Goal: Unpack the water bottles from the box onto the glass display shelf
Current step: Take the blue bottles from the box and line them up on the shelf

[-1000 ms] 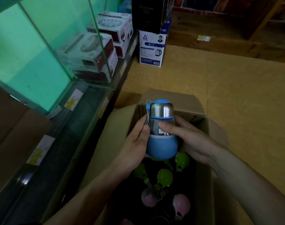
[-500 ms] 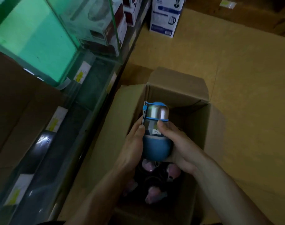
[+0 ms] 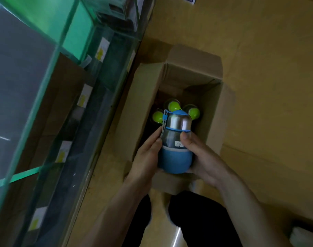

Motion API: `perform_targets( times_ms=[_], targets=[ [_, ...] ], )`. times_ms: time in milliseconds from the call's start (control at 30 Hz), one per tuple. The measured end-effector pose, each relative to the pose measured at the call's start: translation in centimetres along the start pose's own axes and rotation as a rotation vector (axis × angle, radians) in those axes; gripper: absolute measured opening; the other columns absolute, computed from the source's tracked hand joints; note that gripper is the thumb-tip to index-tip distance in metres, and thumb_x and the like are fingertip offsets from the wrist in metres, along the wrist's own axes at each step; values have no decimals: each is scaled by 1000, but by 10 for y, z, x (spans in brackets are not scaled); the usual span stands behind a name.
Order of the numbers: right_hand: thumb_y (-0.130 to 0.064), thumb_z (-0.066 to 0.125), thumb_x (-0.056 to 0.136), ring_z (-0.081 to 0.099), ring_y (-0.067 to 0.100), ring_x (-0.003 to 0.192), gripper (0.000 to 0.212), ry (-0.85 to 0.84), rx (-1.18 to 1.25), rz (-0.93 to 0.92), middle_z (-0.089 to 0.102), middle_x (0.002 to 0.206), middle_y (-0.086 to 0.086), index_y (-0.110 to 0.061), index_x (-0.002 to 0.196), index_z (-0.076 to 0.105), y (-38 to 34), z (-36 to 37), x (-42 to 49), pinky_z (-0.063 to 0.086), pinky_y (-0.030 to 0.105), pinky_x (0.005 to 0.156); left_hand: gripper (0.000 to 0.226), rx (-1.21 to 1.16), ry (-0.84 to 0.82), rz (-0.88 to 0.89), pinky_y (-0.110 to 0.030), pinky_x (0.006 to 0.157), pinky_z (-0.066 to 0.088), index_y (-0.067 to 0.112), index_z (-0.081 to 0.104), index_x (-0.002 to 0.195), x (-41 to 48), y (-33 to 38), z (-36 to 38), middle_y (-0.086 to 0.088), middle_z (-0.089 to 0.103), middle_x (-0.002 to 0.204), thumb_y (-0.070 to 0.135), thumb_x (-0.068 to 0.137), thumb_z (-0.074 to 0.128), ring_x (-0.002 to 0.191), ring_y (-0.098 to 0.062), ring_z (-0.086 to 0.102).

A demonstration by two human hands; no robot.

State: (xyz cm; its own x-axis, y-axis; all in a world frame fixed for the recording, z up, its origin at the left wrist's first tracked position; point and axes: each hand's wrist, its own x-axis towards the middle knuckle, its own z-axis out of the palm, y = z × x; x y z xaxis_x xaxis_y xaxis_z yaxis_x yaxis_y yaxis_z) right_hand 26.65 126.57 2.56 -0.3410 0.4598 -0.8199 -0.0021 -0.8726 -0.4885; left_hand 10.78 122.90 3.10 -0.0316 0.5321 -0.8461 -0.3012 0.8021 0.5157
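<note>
Over the last second the bottle point(image 3: 175, 148) has stayed in both our hands. It has drifted from above the middle of the box point(image 3: 139, 111) to above its near edge, clear of the cardboard, and our view has tipped further down. The left hand point(image 3: 146, 157) wraps its left side with the thumb on the clear middle. The right hand point(image 3: 204, 157) cups the right side, its thumb pressed on the front by the small label. We judge the lift-out as done, and carrying the bottle left to the shelf point(image 3: 23, 72) comes next. Nothing has been set on the glass yet. Three green-capped bottles point(image 3: 173, 106) stand together toward the box's far end. The pink caps seen a moment ago are now hidden behind the bottle and hands, so we cannot count what remains. The box sits on the floor point(image 3: 268, 59), just beside the shelf's base.
</note>
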Motion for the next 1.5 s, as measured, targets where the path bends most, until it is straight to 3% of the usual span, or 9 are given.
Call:
perform_targets(
  times_ms=[67, 200, 500, 700, 800, 900, 1167, 1333, 1500],
  targets=[
    [-65, 68, 85, 57, 22, 135, 54, 3, -13, -18, 50, 151, -1, -45, 135, 61, -4, 9, -28, 56, 59, 97, 36, 5, 33, 8, -32, 96, 52, 46, 57, 137, -32, 10, 4, 22, 68, 127, 30, 108, 43, 112, 3, 65],
    [-67, 68, 87, 57, 25, 136, 64, -13, -10, -60, 58, 148, -1, -39, 143, 55, -31, 30, -93, 49, 62, 105, 36, 18, 30, 11, -45, 108, 49, 45, 56, 138, -104, 46, 13, 22, 64, 133, 33, 107, 46, 117, 4, 61],
    [-63, 58, 90, 59, 23, 134, 65, -51, -34, -221, 63, 143, -1, -35, 148, 50, -134, 96, -255, 50, 57, 106, 33, -2, -99, 112, -31, 76, 60, 46, 62, 131, -267, 166, 28, 20, 70, 124, 30, 105, 49, 116, -6, 65],
    [-59, 56, 94, 62, 19, 129, 53, -34, -131, -299, 64, 140, -7, -37, 142, 53, -187, 133, -345, 52, 62, 102, 32, -4, -88, 235, -42, 88, 61, 46, 62, 129, -357, 214, 38, 16, 69, 126, 30, 106, 49, 114, -7, 66],
    [-56, 58, 90, 65, 19, 124, 57, 5, -139, -344, 63, 139, -3, -33, 141, 51, -201, 150, -383, 54, 64, 97, 34, 4, -100, 291, -31, 70, 62, 41, 59, 136, -398, 231, 40, 12, 66, 129, 28, 106, 48, 112, -8, 66],
    [-53, 60, 90, 64, 22, 124, 55, 29, -130, -378, 63, 139, 1, -29, 139, 51, -213, 166, -415, 51, 65, 101, 36, 13, -134, 365, -17, 64, 57, 37, 57, 139, -432, 246, 38, 12, 65, 131, 25, 106, 47, 114, -6, 64],
    [-56, 57, 87, 68, 9, 116, 52, 28, -195, -531, 68, 131, -14, -40, 137, 54, -248, 202, -471, 62, 45, 90, 33, -44, -201, 505, -40, 77, 62, 39, 63, 130, -490, 281, 31, 20, 73, 114, 23, 101, 57, 106, -2, 70],
    [-55, 53, 90, 68, 9, 116, 48, -24, -244, -623, 70, 127, -14, -39, 136, 56, -274, 226, -496, 61, 46, 90, 32, -12, -188, 623, -27, 65, 61, 43, 58, 127, -519, 306, 24, 34, 72, 94, 24, 102, 56, 86, 13, 68],
    [-52, 53, 95, 68, 11, 117, 46, -83, -285, -695, 69, 131, -11, -39, 139, 55, -303, 242, -513, 60, 50, 92, 34, -36, -136, 724, -28, 65, 62, 44, 57, 128, -541, 329, 24, 30, 73, 95, 26, 99, 59, 86, 9, 70]
  ],
)
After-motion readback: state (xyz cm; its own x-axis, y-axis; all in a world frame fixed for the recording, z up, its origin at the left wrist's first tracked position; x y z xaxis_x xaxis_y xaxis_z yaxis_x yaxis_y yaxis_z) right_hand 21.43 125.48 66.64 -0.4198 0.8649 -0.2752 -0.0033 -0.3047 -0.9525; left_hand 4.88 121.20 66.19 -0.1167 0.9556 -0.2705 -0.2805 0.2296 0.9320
